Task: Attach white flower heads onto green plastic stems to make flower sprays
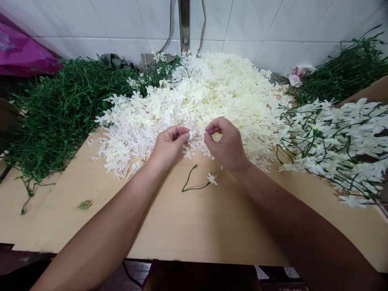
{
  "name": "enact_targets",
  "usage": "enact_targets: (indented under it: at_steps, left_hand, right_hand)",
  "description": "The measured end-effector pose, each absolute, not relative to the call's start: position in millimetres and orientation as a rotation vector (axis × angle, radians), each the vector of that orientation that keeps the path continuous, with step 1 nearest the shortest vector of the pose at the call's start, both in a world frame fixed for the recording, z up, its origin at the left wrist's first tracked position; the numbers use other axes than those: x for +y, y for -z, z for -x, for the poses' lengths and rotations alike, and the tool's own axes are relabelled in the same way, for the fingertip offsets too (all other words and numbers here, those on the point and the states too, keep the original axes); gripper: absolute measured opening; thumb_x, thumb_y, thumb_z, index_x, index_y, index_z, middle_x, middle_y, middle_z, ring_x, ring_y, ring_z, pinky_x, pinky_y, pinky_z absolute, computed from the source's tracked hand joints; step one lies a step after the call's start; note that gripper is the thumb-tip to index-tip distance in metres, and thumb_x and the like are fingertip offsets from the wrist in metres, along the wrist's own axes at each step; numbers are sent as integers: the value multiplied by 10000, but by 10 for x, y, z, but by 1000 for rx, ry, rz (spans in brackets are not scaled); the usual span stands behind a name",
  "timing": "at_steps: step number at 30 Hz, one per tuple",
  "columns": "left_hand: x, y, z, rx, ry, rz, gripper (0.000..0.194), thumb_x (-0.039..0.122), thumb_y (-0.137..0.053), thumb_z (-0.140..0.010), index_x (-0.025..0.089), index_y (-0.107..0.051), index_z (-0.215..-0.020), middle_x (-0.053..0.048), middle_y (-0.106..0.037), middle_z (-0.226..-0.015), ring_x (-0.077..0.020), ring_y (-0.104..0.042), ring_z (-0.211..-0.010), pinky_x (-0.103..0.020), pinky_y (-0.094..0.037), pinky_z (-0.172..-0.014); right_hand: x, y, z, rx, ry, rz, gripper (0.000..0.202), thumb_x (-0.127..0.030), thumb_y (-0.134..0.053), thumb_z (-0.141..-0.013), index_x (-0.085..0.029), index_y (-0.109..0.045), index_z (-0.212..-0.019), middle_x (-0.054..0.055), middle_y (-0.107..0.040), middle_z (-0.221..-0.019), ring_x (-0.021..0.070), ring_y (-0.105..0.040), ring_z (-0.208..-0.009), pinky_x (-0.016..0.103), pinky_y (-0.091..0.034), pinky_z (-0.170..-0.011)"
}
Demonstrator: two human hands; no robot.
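While left grip [169,144] and right grip [228,146] pinch narrowly, contents unclear, one flowered stem [198,188] lies on table [182,230].

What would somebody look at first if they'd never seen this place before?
Probably the huge heap of white flowers, piled across the middle of the table near the tiled wall. Next, maybe the tangled dark green stems on the left, with something bright pink above them in the corner. The left hand and right hand are at the heap's front edge, fingertips apart.
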State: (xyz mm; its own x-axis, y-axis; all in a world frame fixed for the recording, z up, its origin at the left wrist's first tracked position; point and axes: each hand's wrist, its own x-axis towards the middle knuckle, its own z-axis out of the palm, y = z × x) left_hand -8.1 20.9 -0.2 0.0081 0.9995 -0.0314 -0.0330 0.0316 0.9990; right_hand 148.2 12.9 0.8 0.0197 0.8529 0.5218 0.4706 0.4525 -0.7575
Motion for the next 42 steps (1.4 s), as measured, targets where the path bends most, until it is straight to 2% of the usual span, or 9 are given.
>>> enact_targets:
  at_steps: [7,12,17,22,27,30,35,38,42]
  left_hand:
    - [191,-16,75,1122,-1129,-1091,108,193,-681,-684,155,-651,-780,-1,-654,-720,-77,-520,-586,-216,-430,-592]
    - [187,-64,151,1257,-1107,-1461,115,231,-642,-730,149,-668,-806,-16,-645,-707,-115,-541,-641,-240,-415,-613]
    - [75,-155,275,1170,-515,-2025,177,338,-653,-768,173,-684,-825,-28,-646,-740,-137,-546,-652,-258,-399,-608]
    - [13,-140,272,1043,-222,-2351,205,230,-676,-741,201,-689,-944,-53,-665,-961,-161,-595,-760,-274,-421,-677]
    - [94,-57,276,1117,-359,-2314,123,186,-554,-797,195,-676,-809,-28,-680,-831,-149,-577,-717,-274,-403,-658]
    - [153,-67,302,1209,-548,-1977,87,248,-613,-770,171,-653,-773,-18,-638,-717,-134,-536,-647,-262,-390,-612]
    - [213,-150,349,1140,-898,-1305,187,294,-749,-665,158,-634,-723,5,-599,-646,-93,-507,-594,-231,-403,-591]
    - [212,-157,355,1055,-915,-1101,239,285,-810,-602,157,-635,-701,10,-608,-646,-81,-528,-600,-215,-414,-600]
    - [190,-127,316,1003,-879,-1032,207,244,-807,-626,151,-635,-694,10,-617,-649,-74,-536,-607,-215,-424,-619]
  right_hand:
    - [73,2,-1421,-1728,-413,1054,127,-96,-509,-726,-219,-489,-755,3,-577,-761,144,-572,-719,318,-491,-719]
    - [115,26,-1467,-1708,-440,1112,126,-98,-519,-719,-218,-488,-744,2,-583,-769,142,-575,-720,325,-494,-728]
    - [150,-42,-1542,-1645,-546,1103,104,-129,-544,-729,-218,-492,-740,-5,-566,-757,134,-572,-707,318,-510,-707]
    - [119,-78,-1539,-1709,-627,1022,114,-114,-544,-723,-217,-495,-721,-7,-557,-737,128,-565,-706,313,-520,-699]
    - [114,-81,-1540,-1732,-714,997,100,-121,-558,-723,-212,-521,-740,-12,-585,-752,122,-572,-708,312,-534,-716]
    - [123,-101,-1551,-1701,-804,970,98,-136,-590,-718,-210,-531,-740,-18,-590,-736,118,-574,-690,308,-537,-711]
    - [116,-107,-1529,-1604,-939,945,106,-169,-632,-713,-207,-534,-728,-15,-590,-727,114,-569,-671,302,-530,-684]
    - [96,-87,-1490,-1595,-945,944,106,-171,-628,-714,-201,-528,-733,-6,-606,-750,113,-576,-688,304,-527,-696]
    - [80,-53,-1451,-1600,-902,968,93,-176,-611,-724,-204,-530,-759,-3,-621,-781,118,-587,-714,305,-525,-709]
